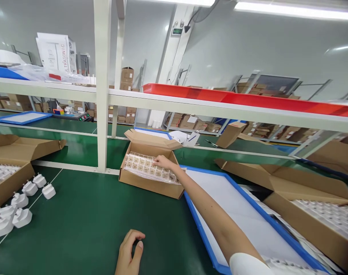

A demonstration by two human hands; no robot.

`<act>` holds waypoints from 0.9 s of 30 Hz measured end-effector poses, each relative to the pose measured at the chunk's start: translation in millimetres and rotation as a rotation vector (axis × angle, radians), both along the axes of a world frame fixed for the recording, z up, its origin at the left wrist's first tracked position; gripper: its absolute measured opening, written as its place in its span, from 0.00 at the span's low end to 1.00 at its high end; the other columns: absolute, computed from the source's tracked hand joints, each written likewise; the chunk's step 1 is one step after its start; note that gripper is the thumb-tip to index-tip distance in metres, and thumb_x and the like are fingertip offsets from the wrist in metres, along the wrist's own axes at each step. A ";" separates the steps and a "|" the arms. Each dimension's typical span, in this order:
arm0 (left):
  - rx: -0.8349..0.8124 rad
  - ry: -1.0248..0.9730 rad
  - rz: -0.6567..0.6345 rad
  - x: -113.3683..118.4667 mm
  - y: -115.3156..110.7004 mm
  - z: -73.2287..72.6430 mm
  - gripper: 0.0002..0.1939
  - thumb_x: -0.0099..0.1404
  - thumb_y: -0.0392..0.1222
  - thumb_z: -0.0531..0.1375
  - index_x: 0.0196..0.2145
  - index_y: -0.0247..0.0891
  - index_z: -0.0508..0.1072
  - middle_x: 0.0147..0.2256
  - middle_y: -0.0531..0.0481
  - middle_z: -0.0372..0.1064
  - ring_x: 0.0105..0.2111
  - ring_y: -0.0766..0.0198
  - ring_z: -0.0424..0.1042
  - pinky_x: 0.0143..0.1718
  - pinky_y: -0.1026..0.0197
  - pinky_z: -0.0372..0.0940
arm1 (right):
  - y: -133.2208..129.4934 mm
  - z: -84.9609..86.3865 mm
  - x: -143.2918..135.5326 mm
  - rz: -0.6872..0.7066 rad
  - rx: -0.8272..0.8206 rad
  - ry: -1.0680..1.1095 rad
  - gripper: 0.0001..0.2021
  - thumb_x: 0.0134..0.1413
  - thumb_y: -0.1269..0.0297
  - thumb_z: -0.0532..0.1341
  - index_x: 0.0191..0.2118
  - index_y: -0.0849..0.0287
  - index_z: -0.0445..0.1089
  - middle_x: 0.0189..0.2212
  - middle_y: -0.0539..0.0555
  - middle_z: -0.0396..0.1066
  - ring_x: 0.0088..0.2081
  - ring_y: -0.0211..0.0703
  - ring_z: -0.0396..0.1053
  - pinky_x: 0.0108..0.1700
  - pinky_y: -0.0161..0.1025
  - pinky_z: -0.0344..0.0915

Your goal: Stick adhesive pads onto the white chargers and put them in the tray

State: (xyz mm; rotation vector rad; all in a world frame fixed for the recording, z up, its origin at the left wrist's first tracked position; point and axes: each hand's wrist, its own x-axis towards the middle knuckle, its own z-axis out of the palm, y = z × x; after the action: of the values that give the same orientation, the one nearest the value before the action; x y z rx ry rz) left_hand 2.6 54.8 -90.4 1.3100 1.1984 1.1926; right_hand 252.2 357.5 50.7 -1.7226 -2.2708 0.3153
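My right hand point(163, 162) reaches into an open cardboard box point(151, 185), its fingertips on a clear tray of small square pieces point(147, 165). Those fingers are bent together, and whether they hold a piece is too small to make out. Above the green table point(85, 221), at the bottom centre, my left hand point(130, 250) has its fingers curved and a gap between thumb and forefinger, with nothing in it. Several white plug adapters point(21, 217) stand on the table at the left.
A blue-rimmed white tray point(231, 198) lies under my right arm. Open boxes of white parts stand at the far left point(12, 191) and right point(314, 225). A shelf frame point(101, 88) rises behind the table, with red trays point(248, 100) on top.
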 end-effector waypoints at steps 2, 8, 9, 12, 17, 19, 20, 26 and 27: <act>-0.005 0.006 -0.002 -0.3 -0.6 0.3 0.36 0.69 0.77 0.52 0.40 0.41 0.80 0.42 0.39 0.78 0.46 0.48 0.78 0.46 0.56 0.73 | 2.6 8.0 5.7 -0.003 0.022 -0.001 0.18 0.69 0.55 0.65 0.59 0.58 0.73 0.58 0.58 0.73 0.53 0.53 0.76 0.54 0.53 0.77; 0.001 0.038 -0.026 -1.7 -3.8 5.0 0.33 0.72 0.73 0.52 0.41 0.42 0.80 0.43 0.41 0.79 0.48 0.49 0.78 0.51 0.54 0.72 | 5.2 30.0 21.3 -0.065 0.093 -0.019 0.16 0.71 0.55 0.64 0.57 0.57 0.74 0.57 0.58 0.74 0.52 0.50 0.76 0.54 0.52 0.77; 0.008 0.037 -0.021 -2.2 -4.0 5.1 0.32 0.72 0.72 0.52 0.41 0.42 0.80 0.43 0.41 0.79 0.48 0.49 0.78 0.52 0.54 0.72 | 4.5 32.8 22.8 -0.075 0.106 -0.018 0.17 0.70 0.55 0.65 0.58 0.58 0.73 0.56 0.59 0.74 0.52 0.50 0.76 0.53 0.52 0.77; 0.026 0.042 -0.035 -5.2 -2.8 3.8 0.31 0.73 0.71 0.52 0.42 0.43 0.81 0.44 0.41 0.79 0.48 0.49 0.78 0.51 0.53 0.72 | 1.2 40.5 25.0 -0.095 0.140 -0.005 0.18 0.70 0.55 0.65 0.58 0.59 0.72 0.56 0.59 0.74 0.51 0.50 0.77 0.52 0.52 0.77; 0.020 0.083 -0.110 -8.8 0.5 1.4 0.34 0.71 0.74 0.51 0.42 0.42 0.80 0.44 0.40 0.80 0.49 0.48 0.78 0.51 0.53 0.74 | -5.2 53.7 20.6 -0.087 0.208 0.083 0.18 0.70 0.55 0.65 0.59 0.59 0.72 0.56 0.59 0.74 0.52 0.51 0.76 0.53 0.53 0.77; 0.033 0.080 -0.079 -7.2 -0.4 1.7 0.34 0.71 0.74 0.50 0.42 0.42 0.80 0.44 0.40 0.80 0.48 0.49 0.78 0.52 0.54 0.73 | -7.9 59.2 15.7 -0.080 0.250 0.146 0.18 0.70 0.56 0.65 0.59 0.58 0.72 0.57 0.59 0.74 0.53 0.51 0.76 0.54 0.53 0.77; 0.039 0.077 -0.062 -6.0 -1.3 2.0 0.34 0.72 0.74 0.50 0.42 0.42 0.80 0.43 0.40 0.79 0.47 0.49 0.78 0.52 0.54 0.73 | -9.3 62.3 12.8 -0.081 0.271 0.183 0.17 0.70 0.56 0.65 0.59 0.57 0.73 0.58 0.59 0.74 0.53 0.50 0.76 0.55 0.53 0.77; 0.079 0.045 -0.021 -2.2 -4.8 1.6 0.30 0.74 0.70 0.52 0.40 0.42 0.80 0.40 0.43 0.79 0.45 0.51 0.78 0.50 0.55 0.72 | -23.0 100.0 -3.0 -0.158 0.362 0.488 0.17 0.70 0.55 0.65 0.57 0.58 0.73 0.56 0.58 0.75 0.52 0.51 0.76 0.53 0.53 0.77; 0.077 0.033 -0.028 -2.3 -4.2 1.5 0.29 0.73 0.69 0.53 0.40 0.42 0.80 0.41 0.43 0.79 0.45 0.51 0.78 0.50 0.55 0.71 | -27.5 109.4 -4.6 -0.166 0.368 0.551 0.17 0.70 0.54 0.65 0.56 0.59 0.74 0.54 0.58 0.75 0.50 0.50 0.77 0.52 0.52 0.77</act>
State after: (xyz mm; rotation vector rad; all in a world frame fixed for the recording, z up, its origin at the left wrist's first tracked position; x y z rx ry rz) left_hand 0.3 50.6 -88.9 1.4047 1.1636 1.2116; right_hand 247.6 330.0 160.1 -1.4070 -1.6600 0.2731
